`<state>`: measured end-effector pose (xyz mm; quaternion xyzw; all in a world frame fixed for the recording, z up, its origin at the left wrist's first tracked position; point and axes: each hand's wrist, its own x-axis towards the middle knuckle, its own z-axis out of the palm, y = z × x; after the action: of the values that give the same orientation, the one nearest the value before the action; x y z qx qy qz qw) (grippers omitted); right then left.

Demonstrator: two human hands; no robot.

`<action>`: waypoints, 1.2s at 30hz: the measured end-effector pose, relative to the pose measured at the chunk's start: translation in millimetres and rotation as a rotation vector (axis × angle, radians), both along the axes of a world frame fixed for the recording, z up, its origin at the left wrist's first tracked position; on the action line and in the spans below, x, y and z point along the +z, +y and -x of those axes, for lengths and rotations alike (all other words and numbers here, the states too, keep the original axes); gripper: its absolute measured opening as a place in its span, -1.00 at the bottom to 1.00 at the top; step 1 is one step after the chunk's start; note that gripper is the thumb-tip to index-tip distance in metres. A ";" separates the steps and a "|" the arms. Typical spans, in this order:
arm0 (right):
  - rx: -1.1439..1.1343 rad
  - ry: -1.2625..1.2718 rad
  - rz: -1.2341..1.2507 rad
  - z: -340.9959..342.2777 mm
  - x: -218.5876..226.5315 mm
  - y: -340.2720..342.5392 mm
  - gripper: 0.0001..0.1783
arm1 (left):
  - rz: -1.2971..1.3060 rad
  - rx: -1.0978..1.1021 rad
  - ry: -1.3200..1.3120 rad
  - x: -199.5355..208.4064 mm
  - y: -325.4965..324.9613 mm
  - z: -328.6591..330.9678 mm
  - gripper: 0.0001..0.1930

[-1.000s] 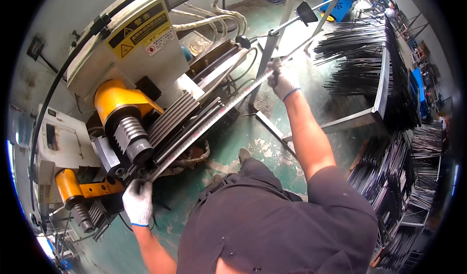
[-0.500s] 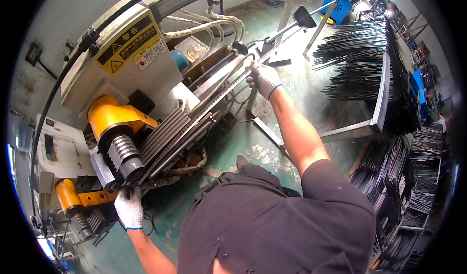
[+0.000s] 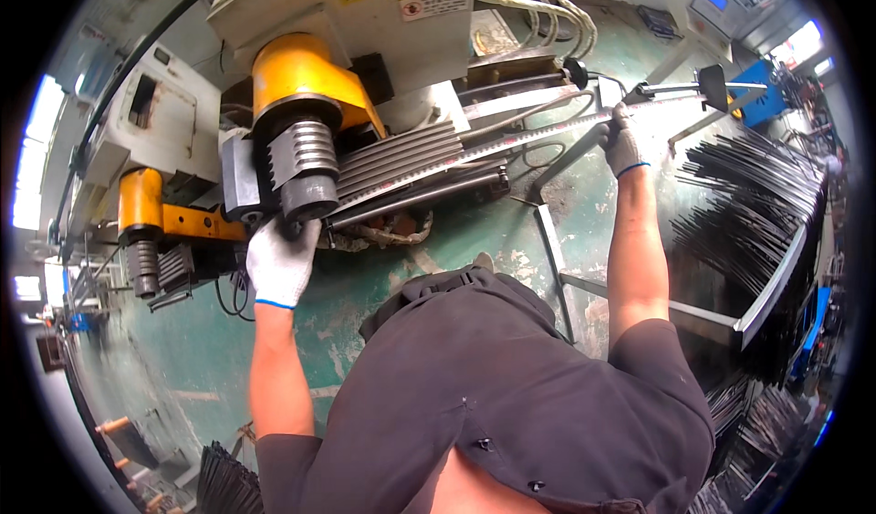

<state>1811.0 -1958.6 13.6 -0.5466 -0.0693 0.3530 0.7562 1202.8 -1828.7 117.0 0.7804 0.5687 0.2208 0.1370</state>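
Observation:
My left hand [image 3: 281, 257], in a white glove with a blue cuff, is raised to the underside of a dark metal cylinder [image 3: 308, 196] below a ribbed steel roller [image 3: 303, 152]. Its fingers look closed, but their tips and whatever they hold are hidden there. Farther right, my gloved right hand [image 3: 624, 141] has its fingers closed round a long pale measuring strip [image 3: 520, 138] with fine marks. The strip slants from beside the roller, past my hand, toward a black stop plate [image 3: 713, 88]. Beneath it runs a dark round bar [image 3: 415, 197].
A yellow machine arm [image 3: 294, 71] carries the roller, next to stacked grey ribbed plates [image 3: 401, 156]. A second yellow head [image 3: 140, 205] stands at left. Bundles of thin black rods [image 3: 748, 194] lie on a metal rack [image 3: 776, 281] at right. A floor frame [image 3: 552, 258] stands between.
My view has turned, so the machine, strip and rack appear shifted and more level. Both hands keep about the same places on the machine and strip.

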 end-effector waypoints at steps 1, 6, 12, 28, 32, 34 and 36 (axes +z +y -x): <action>0.001 -0.004 0.008 1.4 3.8 1.7 -0.78 | -0.008 0.021 0.030 2.0 -4.0 -3.6 -0.60; 0.042 -0.027 0.033 2.7 5.2 4.2 -0.70 | -0.146 0.066 0.024 -11.6 -9.2 -8.3 -0.71; 0.069 -0.037 0.033 -2.8 -0.7 2.9 -0.64 | -0.159 0.129 -0.008 -14.4 -15.4 -14.9 -0.59; 0.076 -0.032 0.026 -8.7 -6.9 4.8 -0.61 | -0.082 0.083 -0.055 -11.6 -12.6 -8.9 -0.60; 0.052 -0.039 0.010 0.3 2.9 1.5 -0.58 | -0.106 0.023 -0.027 -8.6 -18.7 -5.5 -0.72; 0.084 -0.012 -0.003 17.1 17.5 -6.7 -0.56 | -0.056 0.016 -0.117 -1.7 -33.0 -12.8 -0.72; 0.118 0.012 -0.029 33.2 23.4 -16.2 -0.54 | -0.076 -0.079 -0.155 -6.5 -39.1 -18.1 -0.71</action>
<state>1777.7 -1974.8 37.0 -0.5284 -0.1017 0.3992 0.7424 1221.0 -1867.8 110.5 0.7875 0.5164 0.2963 0.1594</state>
